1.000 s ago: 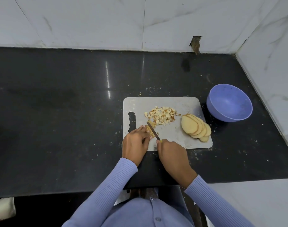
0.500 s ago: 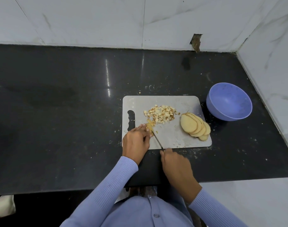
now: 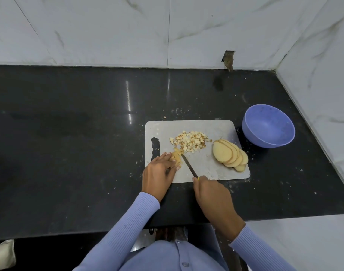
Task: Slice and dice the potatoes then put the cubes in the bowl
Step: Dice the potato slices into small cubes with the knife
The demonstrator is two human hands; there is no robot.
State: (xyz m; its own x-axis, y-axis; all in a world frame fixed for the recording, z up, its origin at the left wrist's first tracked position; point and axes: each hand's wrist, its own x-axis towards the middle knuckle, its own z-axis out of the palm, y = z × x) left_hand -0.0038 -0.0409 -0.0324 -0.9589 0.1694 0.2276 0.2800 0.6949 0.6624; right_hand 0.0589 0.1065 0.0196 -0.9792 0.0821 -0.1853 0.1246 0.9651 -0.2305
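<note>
While the left hand point(image 3: 161, 173) presses a small yellow potato piece point(image 3: 176, 157) against the pale grey cutting board point(image 3: 216, 169) with curled fingers, the right hand point(image 3: 212, 194) grips a thin knife point(image 3: 188, 166) by its handle. Its dark blade runs diagonally, tip aimed up and left, right beside that piece. Just beyond lies a loose heap of small pale cubes point(image 3: 189, 141), some with brown skin edges. To the right, flat oval slices point(image 3: 230, 155) overlap in a fanned row trailing toward the board's near right corner. A round, smooth blue bowl point(image 3: 268, 128) sits on the glossy black counter point(image 3: 69, 153), near the board's far right corner
</note>
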